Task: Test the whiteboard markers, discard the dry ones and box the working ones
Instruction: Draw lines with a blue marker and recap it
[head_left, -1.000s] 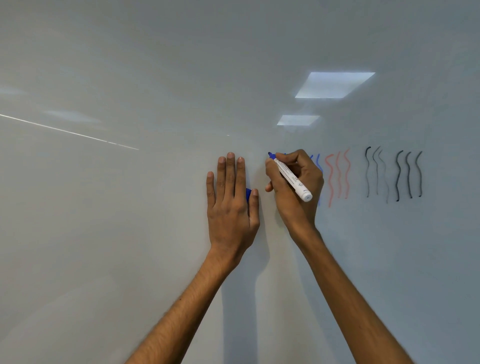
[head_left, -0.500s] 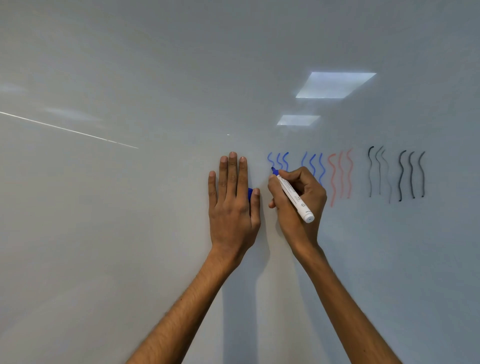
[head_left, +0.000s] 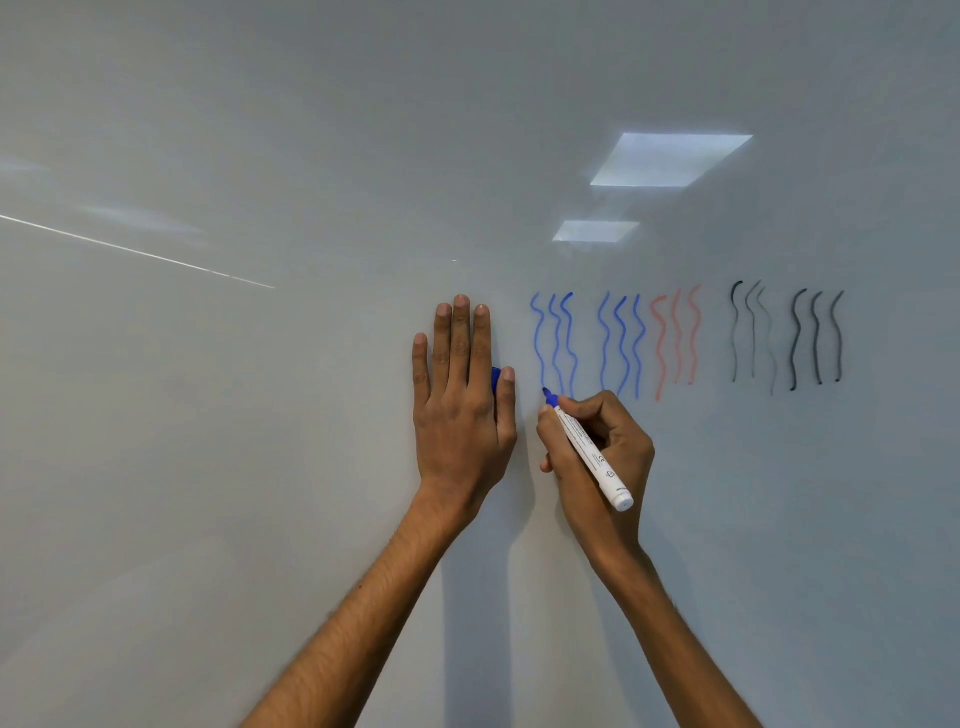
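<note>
Whiteboard (head_left: 260, 467) filled pretty much the whole view, glossy pale grey-white, with a couple of ceiling light reflections (head_left: 670, 158) bouncing off the upper right.

The person's right hand (head_left: 605, 467) gripped the marker (head_left: 589, 452), fingers (head_left: 587, 402) curled around the barrel near the front end in a normal writing hold. It was a white-bodied marker with small printed text and symbols along the side (too small to read), a blue collar and a blue tip (head_left: 546, 392). The cap was off. The tip sat against the board right at the bottom of the leftmost blue squiggles (head_left: 556, 338), and the back end angled down and to the right, toward the camera.

That set was three wavy vertical lines, clean and properly blue. Just right of them was a second blue trio (head_left: 621, 343), then three reddish-orange squiggles (head_left: 675, 338) that looked kinda pale. Further right, apart from the coloured ones, were three thin, washed-out black squiggles (head_left: 750, 332) and then three darker black squiggles (head_left: 815, 338).

The left hand (head_left: 460, 410) lay flat on the board just left of the blue lines, its fingers (head_left: 461, 332) straight and close together, pointing up. A bit of the blue cap (head_left: 496, 376) peeked out between the thumb and the index finger, mostly hidden behind the hand.

Both forearms came up from the bottom edge, bare, throwing soft shadows on the board.
</note>
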